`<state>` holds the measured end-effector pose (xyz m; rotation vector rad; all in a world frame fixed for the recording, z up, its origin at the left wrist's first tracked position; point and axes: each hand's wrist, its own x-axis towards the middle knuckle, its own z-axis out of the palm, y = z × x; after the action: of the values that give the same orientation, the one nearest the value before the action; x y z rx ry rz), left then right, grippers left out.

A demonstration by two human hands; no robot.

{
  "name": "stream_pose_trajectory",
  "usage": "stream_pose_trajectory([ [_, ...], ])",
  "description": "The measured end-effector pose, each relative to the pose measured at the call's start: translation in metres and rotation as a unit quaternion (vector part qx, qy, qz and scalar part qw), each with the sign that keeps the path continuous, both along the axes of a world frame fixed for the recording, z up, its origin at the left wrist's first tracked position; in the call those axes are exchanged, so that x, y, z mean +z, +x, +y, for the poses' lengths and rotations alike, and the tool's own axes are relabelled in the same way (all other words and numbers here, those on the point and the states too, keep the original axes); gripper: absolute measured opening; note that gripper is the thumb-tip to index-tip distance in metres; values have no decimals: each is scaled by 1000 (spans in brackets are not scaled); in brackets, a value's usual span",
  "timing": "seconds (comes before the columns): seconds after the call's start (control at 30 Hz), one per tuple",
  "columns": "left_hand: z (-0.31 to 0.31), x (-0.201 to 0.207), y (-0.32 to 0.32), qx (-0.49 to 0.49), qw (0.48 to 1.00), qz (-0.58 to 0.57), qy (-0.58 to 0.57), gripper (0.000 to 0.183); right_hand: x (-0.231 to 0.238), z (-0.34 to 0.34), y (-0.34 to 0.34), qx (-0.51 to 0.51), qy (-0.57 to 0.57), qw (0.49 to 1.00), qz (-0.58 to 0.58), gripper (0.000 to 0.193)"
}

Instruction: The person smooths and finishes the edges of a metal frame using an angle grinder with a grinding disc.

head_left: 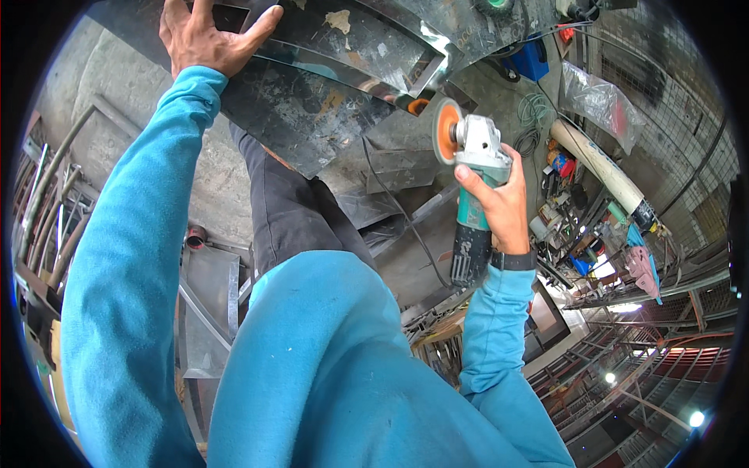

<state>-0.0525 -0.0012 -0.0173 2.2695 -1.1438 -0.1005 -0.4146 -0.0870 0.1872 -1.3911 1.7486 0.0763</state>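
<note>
My right hand [499, 195] is wrapped round the green and grey body of an angle grinder [473, 207]. Its orange disc [446, 131] faces left, close to the corner of a shiny metal frame [413, 87], with a small gap between them. That frame lies on a dark, scuffed worktable [300, 117]. At the far left, my left hand [207, 43] rests on the metal with fingers and thumb spread; its fingertips are partly cut off by the top of the view.
A black cord [402, 207] hangs below the table toward the grinder's rear. Bent metal tubes [58, 210] are stacked at left. A pale cylinder [601, 164], a plastic bag [601, 101] and cluttered tools stand at right. Sheet-metal pieces [207, 304] lie near my legs.
</note>
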Motion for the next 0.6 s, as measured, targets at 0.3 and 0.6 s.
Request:
stream_pose_trajectory([
  [0.3,0,1,1,-3,1000,-8,9,72,-29,0,1,-48,-16,998,-39,95],
  [0.6,-1,2,1,-6,1000,-3,0,73,-28,4,4,-100,-3,993,-67,98],
])
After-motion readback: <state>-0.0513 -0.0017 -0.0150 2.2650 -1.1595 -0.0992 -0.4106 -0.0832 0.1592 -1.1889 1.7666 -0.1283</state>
